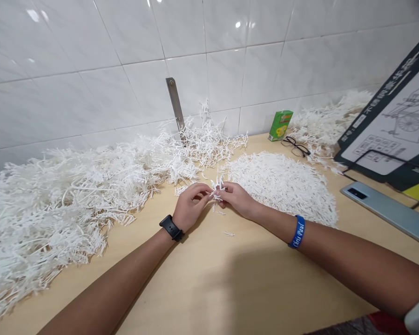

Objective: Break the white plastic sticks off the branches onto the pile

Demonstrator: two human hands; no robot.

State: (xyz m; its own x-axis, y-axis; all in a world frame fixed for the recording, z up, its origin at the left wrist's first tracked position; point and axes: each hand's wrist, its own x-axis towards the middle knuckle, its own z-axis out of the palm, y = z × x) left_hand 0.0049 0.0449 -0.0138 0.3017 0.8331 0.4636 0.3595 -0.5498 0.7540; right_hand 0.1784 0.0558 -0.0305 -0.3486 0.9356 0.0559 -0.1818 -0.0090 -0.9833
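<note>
My right hand pinches a small white branched plastic piece, whose prongs stick up above the fingertips. On its other side, thumb and forefinger of my left hand close on the same piece. A few loose white bits lie just under the fingers, and another thin white piece rests nearer to me. Beside my right hand spreads a flat pile of short white pieces. To the left stretches a large tangled heap of white branched plastic strands.
A metal strip leans on the tiled wall behind the heap. At the back right are a green box, eyeglasses and more white strands. A phone lies before a large printed box on the wooden table.
</note>
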